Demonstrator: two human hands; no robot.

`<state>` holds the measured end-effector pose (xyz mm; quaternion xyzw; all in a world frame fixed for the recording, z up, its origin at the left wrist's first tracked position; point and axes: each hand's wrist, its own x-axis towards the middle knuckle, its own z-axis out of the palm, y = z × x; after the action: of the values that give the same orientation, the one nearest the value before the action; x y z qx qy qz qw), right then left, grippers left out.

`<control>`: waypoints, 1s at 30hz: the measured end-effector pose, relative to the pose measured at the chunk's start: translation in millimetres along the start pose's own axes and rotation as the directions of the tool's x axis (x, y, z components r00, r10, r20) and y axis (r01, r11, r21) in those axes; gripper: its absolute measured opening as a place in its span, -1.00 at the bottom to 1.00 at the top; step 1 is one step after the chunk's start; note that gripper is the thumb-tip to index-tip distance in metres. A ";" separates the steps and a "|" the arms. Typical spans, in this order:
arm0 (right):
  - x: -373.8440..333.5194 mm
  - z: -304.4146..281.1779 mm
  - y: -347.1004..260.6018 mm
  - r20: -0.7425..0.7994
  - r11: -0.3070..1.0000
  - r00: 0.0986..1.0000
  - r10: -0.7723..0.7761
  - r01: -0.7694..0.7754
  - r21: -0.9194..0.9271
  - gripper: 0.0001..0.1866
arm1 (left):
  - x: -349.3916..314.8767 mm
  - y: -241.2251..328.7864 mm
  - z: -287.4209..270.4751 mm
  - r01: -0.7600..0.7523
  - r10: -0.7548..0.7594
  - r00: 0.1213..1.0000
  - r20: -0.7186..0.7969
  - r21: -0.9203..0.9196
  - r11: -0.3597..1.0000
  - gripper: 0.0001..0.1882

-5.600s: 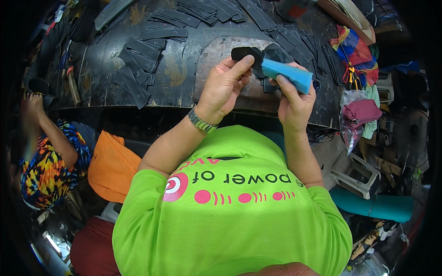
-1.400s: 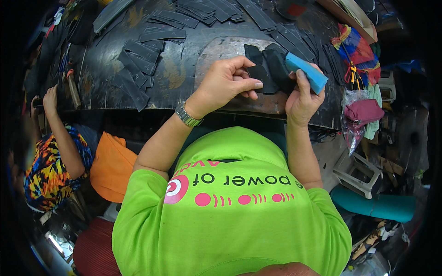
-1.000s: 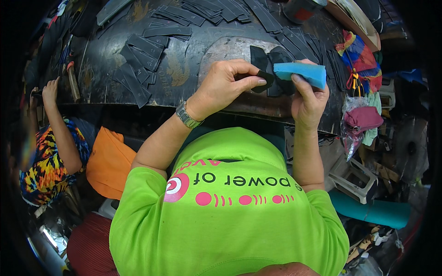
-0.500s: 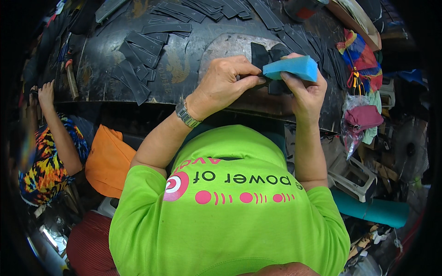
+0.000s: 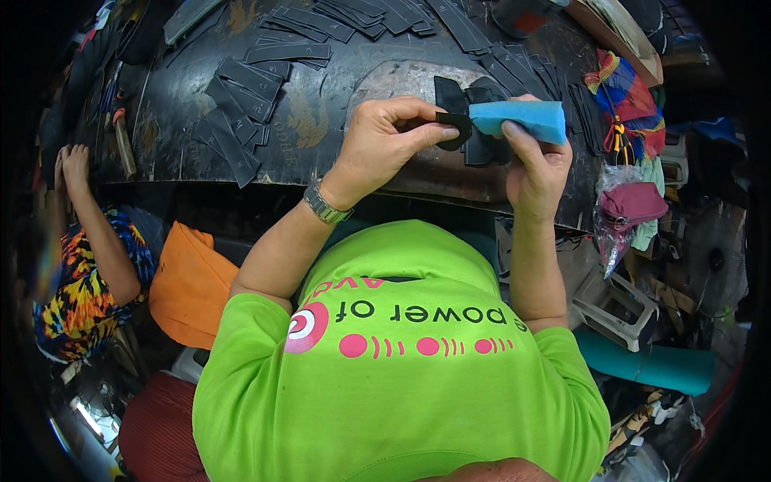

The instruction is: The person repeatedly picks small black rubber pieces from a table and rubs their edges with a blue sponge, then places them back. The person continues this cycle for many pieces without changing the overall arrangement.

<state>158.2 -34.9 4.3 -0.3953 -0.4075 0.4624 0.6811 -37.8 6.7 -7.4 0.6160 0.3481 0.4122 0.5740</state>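
Over the dark worktable, my left hand [image 5: 389,143] pinches a small flat black piece [image 5: 457,131] with a rounded end between thumb and fingers. My right hand [image 5: 540,165] grips a blue foam sponge [image 5: 526,119], thumb on its near face and fingers behind it. The sponge's narrow left end meets or nearly meets the black piece's edge; I cannot tell if they touch. Several more black pieces [image 5: 450,96] lie just beyond both hands, on a worn grey slab [image 5: 393,84], partly hidden by the sponge and my fingers.
Black strips [image 5: 241,92] lie in overlapping piles across the table's far side and left. A dark can [image 5: 526,16] stands at the back right. Yellow-handled pliers [image 5: 618,145] and a maroon pouch [image 5: 634,202] hang at the right edge. At left, another person's hand [image 5: 74,165] rests by the table.
The sponge has turned more level and moved slightly right. The black piece in my left hand has swung into clearer view. The other person's hand shifted slightly.
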 end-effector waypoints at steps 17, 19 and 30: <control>-4.3 0.6 1.0 -0.070 0.997 0.996 0.046 -0.041 0.070 -0.70 | 3.1 -5.2 1.6 0.193 -0.197 0.980 0.026 -0.369 0.909 -0.80; -3.5 2.1 1.7 -0.044 0.997 0.998 0.038 -0.035 0.064 -0.70 | 2.7 -4.2 2.4 0.202 -0.207 0.978 0.031 -0.401 0.894 -0.80; -5.5 -2.5 8.4 -0.001 0.999 0.999 0.037 -0.037 0.012 -0.71 | 1.6 -8.4 1.8 0.120 -0.121 0.993 0.014 -0.278 0.953 -0.82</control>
<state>156.6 -38.3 -5.3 -0.3988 -0.3970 0.4769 0.6752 -35.2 8.3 -15.6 0.5060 0.3245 0.4221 0.6786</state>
